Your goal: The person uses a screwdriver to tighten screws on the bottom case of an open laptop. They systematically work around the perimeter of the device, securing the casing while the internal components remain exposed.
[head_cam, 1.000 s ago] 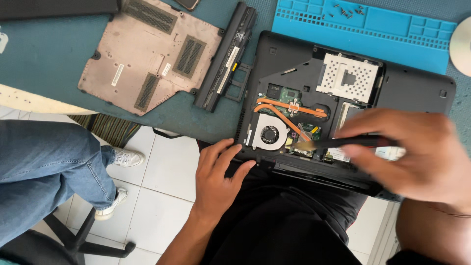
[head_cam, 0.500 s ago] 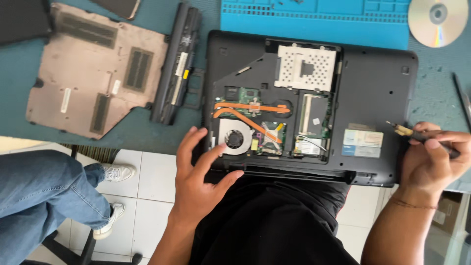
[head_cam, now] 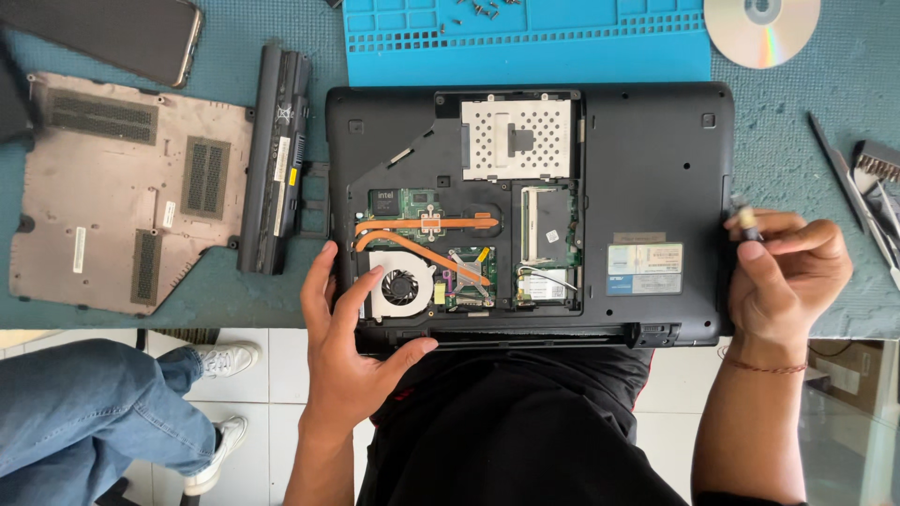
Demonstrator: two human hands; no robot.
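A black laptop (head_cam: 656,178) lies upside down on the teal table with its bottom cover off, showing a white cooling fan (head_cam: 401,286), copper heat pipes (head_cam: 427,225) and a silver drive bay (head_cam: 517,139). My left hand (head_cam: 349,342) rests with fingers spread on the laptop's near left corner, beside the fan. My right hand (head_cam: 786,276) sits at the laptop's right edge, fingers closed on a small dark tool (head_cam: 748,223) with a pale collar, probably a screwdriver.
The removed pinkish bottom cover (head_cam: 122,192) and a long black battery (head_cam: 277,159) lie left of the laptop. A blue work mat (head_cam: 525,47) holds loose screws at the back, a disc (head_cam: 761,28) at the back right, metal tools (head_cam: 867,183) far right. Another person's jeans leg (head_cam: 84,412) is lower left.
My right hand has drawn away from the open laptop's middle to its right edge, still holding the tool. My left hand has stayed at the near left corner. The view has shifted.
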